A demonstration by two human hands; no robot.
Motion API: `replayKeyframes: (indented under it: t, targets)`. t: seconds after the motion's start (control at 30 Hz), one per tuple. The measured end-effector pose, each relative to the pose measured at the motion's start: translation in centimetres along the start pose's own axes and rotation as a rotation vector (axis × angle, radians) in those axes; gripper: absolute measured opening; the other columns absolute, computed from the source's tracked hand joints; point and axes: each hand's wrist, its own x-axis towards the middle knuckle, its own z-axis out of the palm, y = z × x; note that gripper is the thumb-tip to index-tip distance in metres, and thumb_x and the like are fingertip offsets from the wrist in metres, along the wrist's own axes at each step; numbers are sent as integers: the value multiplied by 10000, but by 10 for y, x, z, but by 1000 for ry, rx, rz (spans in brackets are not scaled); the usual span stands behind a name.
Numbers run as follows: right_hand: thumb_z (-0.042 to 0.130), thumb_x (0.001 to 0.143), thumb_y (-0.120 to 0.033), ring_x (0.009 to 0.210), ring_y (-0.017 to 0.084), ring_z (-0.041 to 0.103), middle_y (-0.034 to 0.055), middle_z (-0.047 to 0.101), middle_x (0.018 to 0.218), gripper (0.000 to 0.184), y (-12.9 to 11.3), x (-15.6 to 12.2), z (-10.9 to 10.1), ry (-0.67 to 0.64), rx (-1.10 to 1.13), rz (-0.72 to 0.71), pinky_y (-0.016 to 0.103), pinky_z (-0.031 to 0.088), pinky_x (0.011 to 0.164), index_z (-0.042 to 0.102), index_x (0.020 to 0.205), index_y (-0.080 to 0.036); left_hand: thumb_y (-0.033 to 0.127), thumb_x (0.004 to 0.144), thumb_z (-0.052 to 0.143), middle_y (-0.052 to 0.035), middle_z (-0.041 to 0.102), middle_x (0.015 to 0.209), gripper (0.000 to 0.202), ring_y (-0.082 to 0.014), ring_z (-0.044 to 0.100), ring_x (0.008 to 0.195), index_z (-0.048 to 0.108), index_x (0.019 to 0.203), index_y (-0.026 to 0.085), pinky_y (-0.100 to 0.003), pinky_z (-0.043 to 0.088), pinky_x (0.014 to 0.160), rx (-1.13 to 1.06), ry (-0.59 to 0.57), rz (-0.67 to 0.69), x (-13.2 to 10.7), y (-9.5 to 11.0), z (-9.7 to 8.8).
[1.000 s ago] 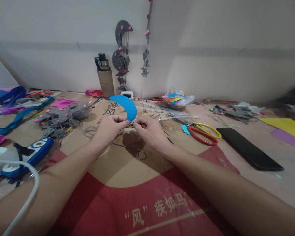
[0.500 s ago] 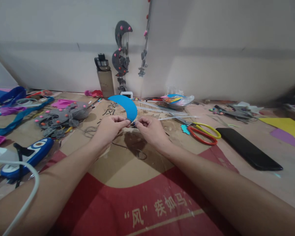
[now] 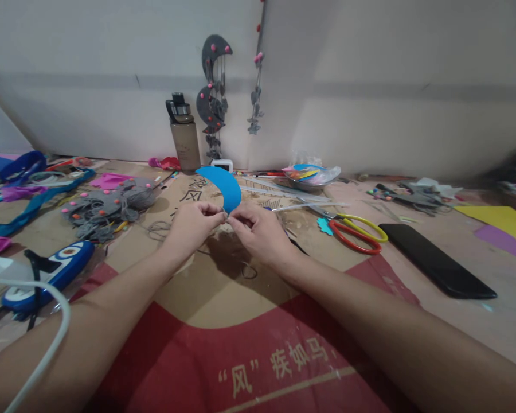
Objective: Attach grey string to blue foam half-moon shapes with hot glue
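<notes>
The left hand (image 3: 198, 222) pinched the blue crescent (image 3: 226, 189) at its lower tip, the curve standing just beyond both hands; the right hand (image 3: 258, 229) met it there, though whether it gripped anything I could not tell; yarn (image 3: 156, 229) lay left of them; scissors (image 3: 355, 234) lay to their right.

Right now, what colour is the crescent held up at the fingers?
Plain bright blue crescent; the head view shows it best.
</notes>
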Motion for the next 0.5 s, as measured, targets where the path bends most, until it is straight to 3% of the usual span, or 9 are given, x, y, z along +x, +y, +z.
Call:
replayKeyframes:
  t: [0.17, 0.5]
  targets:
    - [430, 867, -257, 780, 149, 523, 44, 610, 818, 209, 6, -1, 1, -45, -165, -29, 269, 360, 709, 616, 800, -193, 353, 660, 640, -30, 692, 699, 185, -162, 582, 666, 698, 698, 180, -263, 397, 616, -20, -4, 21, 2, 0, 0]
    - [442, 841, -228, 732, 136, 513, 26, 619, 784, 196, 15, 3, -1, 26, -222, 68, 254, 332, 640, 610, 747, -189, 351, 666, 651, -14, 643, 622, 199, -94, 443, 491, 704, 710, 164, -240, 315, 495, -77, -18, -20, 0, 0, 1]
